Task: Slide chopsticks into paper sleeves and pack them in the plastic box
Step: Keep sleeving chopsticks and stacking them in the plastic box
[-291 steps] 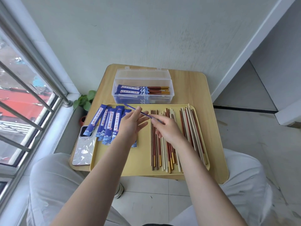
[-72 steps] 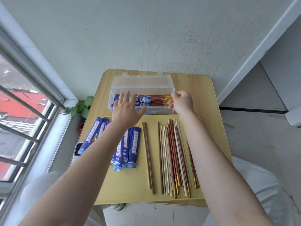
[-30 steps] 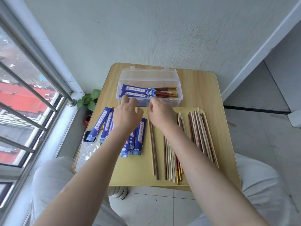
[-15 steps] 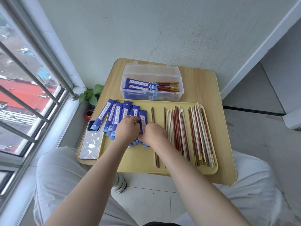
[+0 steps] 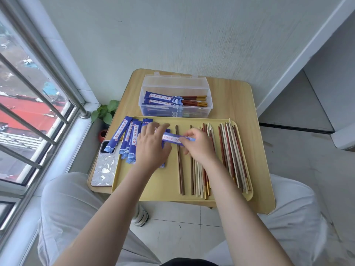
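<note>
Both hands hold one blue paper sleeve (image 5: 173,138) crosswise above the yellow tray (image 5: 165,187). My left hand (image 5: 151,146) holds its left end and my right hand (image 5: 197,144) pinches its right end. More blue sleeves (image 5: 127,139) lie fanned on the tray's left part. Loose chopsticks (image 5: 228,154) in brown, red and cream lie lengthwise on the tray's right half, with a brown pair (image 5: 179,164) apart near the middle. The clear plastic box (image 5: 175,110) stands open behind the tray and holds several sleeved chopsticks (image 5: 172,99).
A phone (image 5: 104,167) in a pale patterned case lies on the small wooden table (image 5: 244,104) left of the tray, partly under a sleeve. A potted plant (image 5: 106,112) stands on the floor by the window. My knees flank the table's near edge.
Both hands have lifted one sleeve off the pile and turned it crosswise over the tray. Before that they came back from the box, where a sleeved pair was laid.
</note>
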The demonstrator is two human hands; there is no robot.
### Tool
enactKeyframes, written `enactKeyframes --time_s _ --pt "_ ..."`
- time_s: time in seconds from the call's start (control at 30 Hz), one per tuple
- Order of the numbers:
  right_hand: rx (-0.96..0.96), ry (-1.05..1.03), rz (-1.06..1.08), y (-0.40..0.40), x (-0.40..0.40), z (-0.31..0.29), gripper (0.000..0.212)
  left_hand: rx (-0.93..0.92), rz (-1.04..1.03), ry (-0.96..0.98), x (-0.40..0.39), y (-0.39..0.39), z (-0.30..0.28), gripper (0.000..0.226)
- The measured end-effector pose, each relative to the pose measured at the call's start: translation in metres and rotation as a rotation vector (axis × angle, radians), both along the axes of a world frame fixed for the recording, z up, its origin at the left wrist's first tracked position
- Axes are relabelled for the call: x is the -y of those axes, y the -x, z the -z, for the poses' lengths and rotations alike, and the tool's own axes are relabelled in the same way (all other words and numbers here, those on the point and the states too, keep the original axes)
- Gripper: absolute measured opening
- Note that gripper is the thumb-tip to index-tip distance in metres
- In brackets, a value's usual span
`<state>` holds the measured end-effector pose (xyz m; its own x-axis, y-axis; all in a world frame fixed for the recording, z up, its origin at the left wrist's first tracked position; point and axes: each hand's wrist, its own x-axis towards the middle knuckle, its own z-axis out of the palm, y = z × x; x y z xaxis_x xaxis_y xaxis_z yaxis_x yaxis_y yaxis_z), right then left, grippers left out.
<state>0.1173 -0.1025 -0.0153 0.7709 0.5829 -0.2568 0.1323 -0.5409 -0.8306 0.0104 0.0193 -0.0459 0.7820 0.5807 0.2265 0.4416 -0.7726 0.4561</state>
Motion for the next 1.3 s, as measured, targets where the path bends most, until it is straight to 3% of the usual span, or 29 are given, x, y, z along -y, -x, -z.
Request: enactKeyframes --time_s 0.1,0.17,0.27,0.33,0.5,0.63,0.7,0.8,0.9,1.0,1.3 --pt "-0.129 -0.149 0.039 -0.011 0.014 -0.010 0.006 0.019 0.159 -0.135 0.008 -0.011 -0.004 0.046" --pt "-0.184 -0.189 0.063 -0.017 0.022 -0.012 0.008 0.016 0.245 -0.062 0.015 -0.018 -0.009 0.045" --pt "-0.255 -0.223 0.100 -0.023 0.031 -0.010 0.008 0.055 0.275 0.222 0.026 -0.023 -0.016 0.035" --pt "-0.275 -0.227 0.099 -0.024 0.034 -0.008 0.015 -0.011 0.275 0.309 0.033 -0.026 -0.020 0.027" --pt "-0.243 -0.188 0.063 -0.017 0.034 -0.003 0.033 -0.126 0.311 0.415 0.053 -0.028 -0.019 0.036" --pt "-0.269 -0.150 0.117 -0.020 0.036 -0.002 0.054 -0.212 0.231 0.322 0.061 -0.025 -0.016 0.045" --pt "-0.160 -0.054 0.138 -0.022 0.040 0.001 0.047 -0.201 0.158 0.472 0.059 -0.022 -0.011 0.045" --pt "0.199 0.345 0.027 -0.024 0.049 0.011 0.027 -0.111 -0.018 0.813 0.054 -0.018 0.002 0.045" --pt "0.284 0.610 -0.077 -0.018 0.050 0.019 0.031 -0.077 -0.133 0.895 0.053 -0.016 0.009 0.041" --pt "0.293 0.627 -0.053 -0.008 0.043 0.023 0.037 -0.086 -0.131 0.870 0.054 -0.015 0.012 0.040" --pt "0.350 0.565 -0.043 0.001 0.035 0.020 0.024 -0.073 -0.168 1.001 0.053 -0.009 0.011 0.035"
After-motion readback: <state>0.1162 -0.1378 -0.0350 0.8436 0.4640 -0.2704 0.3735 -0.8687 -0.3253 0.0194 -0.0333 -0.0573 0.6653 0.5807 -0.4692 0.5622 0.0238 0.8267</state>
